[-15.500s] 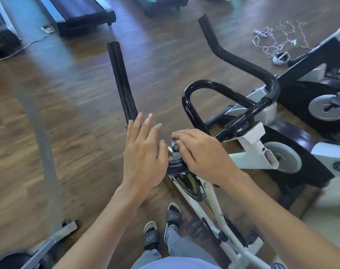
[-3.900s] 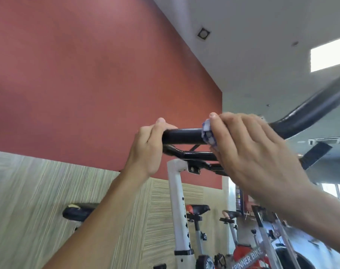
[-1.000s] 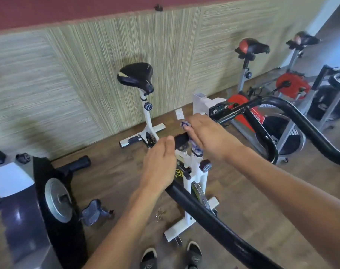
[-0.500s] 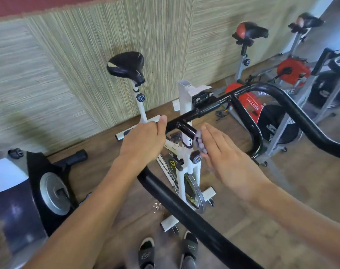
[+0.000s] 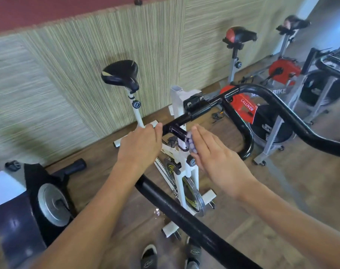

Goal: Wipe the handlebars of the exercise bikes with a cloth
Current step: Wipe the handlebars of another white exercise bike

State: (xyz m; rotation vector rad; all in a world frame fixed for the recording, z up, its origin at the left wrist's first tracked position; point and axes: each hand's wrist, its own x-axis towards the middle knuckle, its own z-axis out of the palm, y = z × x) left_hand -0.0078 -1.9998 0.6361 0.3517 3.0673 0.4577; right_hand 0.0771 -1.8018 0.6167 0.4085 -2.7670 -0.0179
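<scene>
Two hands are up at the white bike's handlebar [image 5: 184, 216], and I read the view from the left. At the far left stands a black-and-white machine with a silver flywheel disc [image 5: 52, 204]. Behind it the striped wall panel [image 5: 68, 74] runs across under a red band. My left hand [image 5: 140, 146] sits on the black bar where its long near arm meets the crossbar, fingers curled over the top so the grip is wrapped round the tube. Beyond that hand rises the white bike's black saddle [image 5: 120, 74] on its white post. The white frame [image 5: 184, 167] and its black-and-yellow flywheel stand directly below the hands, on the wooden floor [image 5: 282, 181].

My right hand [image 5: 214, 158] is just right of the left one, fingers straight and held together, palm turned toward the short black stub under the crossbar. The cloth [image 5: 189, 142], small and purplish-white, lies bunched between those fingers and the stub, touching it; this grip is flat, pressing rather than pinching. From the clamp the handlebar curves on to the right, with an inner loop and an outer arm sweeping out of view. Behind it stand two red-flywheel spin bikes [image 5: 245, 107] near the wall. At the bottom edge I see my two black sandals [image 5: 149, 257].
</scene>
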